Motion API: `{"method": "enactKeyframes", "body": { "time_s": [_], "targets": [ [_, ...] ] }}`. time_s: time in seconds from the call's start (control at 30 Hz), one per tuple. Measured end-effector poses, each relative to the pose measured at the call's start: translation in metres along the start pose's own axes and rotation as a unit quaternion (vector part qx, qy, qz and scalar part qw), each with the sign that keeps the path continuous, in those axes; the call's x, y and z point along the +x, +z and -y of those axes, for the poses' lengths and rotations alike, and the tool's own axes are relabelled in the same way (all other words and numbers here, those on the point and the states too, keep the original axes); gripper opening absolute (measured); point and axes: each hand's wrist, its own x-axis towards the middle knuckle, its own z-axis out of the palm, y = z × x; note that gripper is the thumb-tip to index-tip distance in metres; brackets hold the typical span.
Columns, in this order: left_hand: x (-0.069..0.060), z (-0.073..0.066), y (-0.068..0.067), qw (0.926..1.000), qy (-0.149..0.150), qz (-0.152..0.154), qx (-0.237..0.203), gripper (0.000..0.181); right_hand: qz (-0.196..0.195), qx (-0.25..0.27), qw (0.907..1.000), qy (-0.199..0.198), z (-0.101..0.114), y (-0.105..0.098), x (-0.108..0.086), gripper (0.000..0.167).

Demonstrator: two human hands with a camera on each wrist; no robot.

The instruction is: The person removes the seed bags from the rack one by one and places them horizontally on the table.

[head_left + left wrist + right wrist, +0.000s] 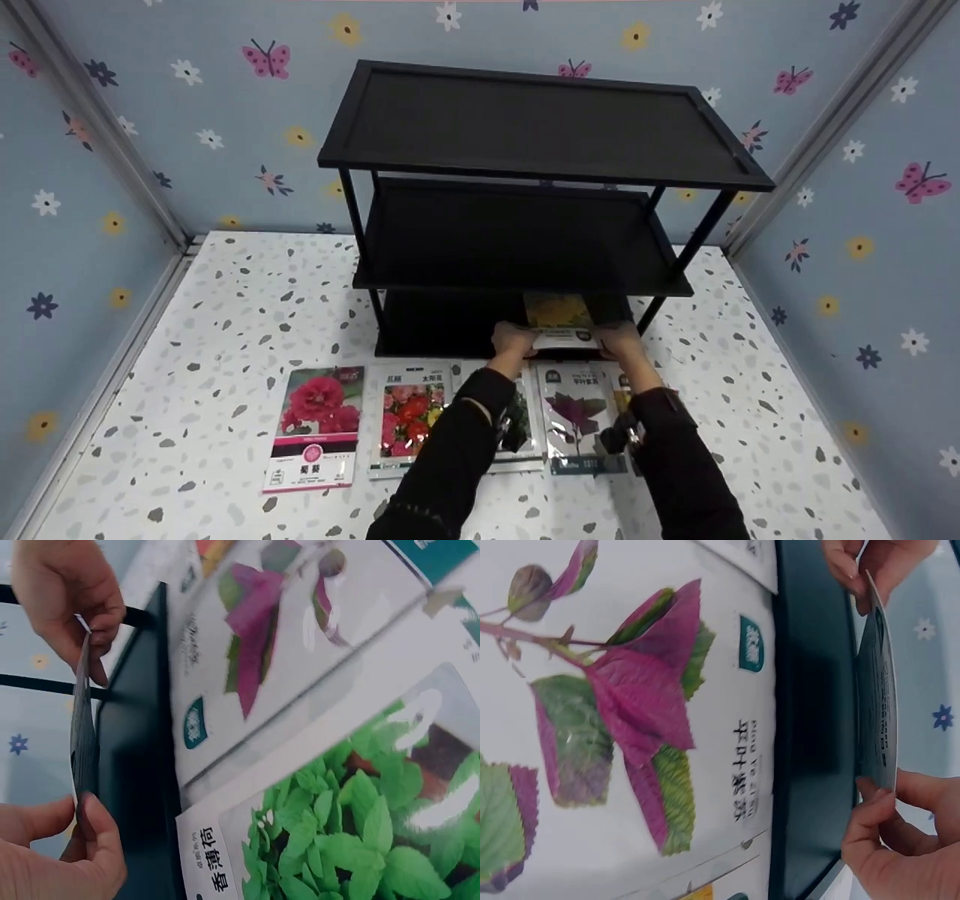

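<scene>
A yellow-pictured seed packet (559, 311) with a white lower band is held at the front right of the rack's lowest shelf (442, 330). My left hand (514, 339) pinches its left edge, and my right hand (619, 339) pinches its right edge. Seen nearly edge-on in the left wrist view, the packet (84, 735) spans between the left thumb and fingers (96, 840) and the other hand (71, 596). Printed text shows on the packet's back (881, 697) in the right wrist view. The packet's far end lies under the middle shelf.
The black three-tier rack (525, 127) stands against the patterned back wall. Before it on the speckled floor lie a pink hollyhock packet (315, 427), a red-flower packet (412, 412), a green mint packet (360, 817), a purple-leaf packet (577, 420) and a partly hidden yellow one (622, 390).
</scene>
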Motion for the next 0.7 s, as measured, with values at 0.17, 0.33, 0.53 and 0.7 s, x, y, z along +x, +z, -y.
{"method": "enactKeyframes", "body": {
  "time_s": [0.17,0.33,0.53,0.7],
  "targets": [
    [-0.019,-0.009,-0.016,0.9932,-0.013,0.021,-0.114,0.040,0.028,0.026,0.9993,-0.004,0.007,0.001,-0.009,0.036],
    [0.025,0.035,-0.014,0.9759,0.054,0.087,-0.193,0.030,0.046,0.077,0.9958,-0.016,0.013,0.001,-0.021,0.036],
    [-0.066,-0.017,-0.056,0.9839,0.018,0.102,-0.146,0.028,0.050,0.088,0.9937,-0.049,0.010,0.004,-0.040,0.035],
    [-0.104,-0.023,-0.081,0.9847,0.050,0.122,-0.114,0.031,0.061,0.102,0.9906,-0.069,0.001,0.011,-0.058,0.028]
  ]
}}
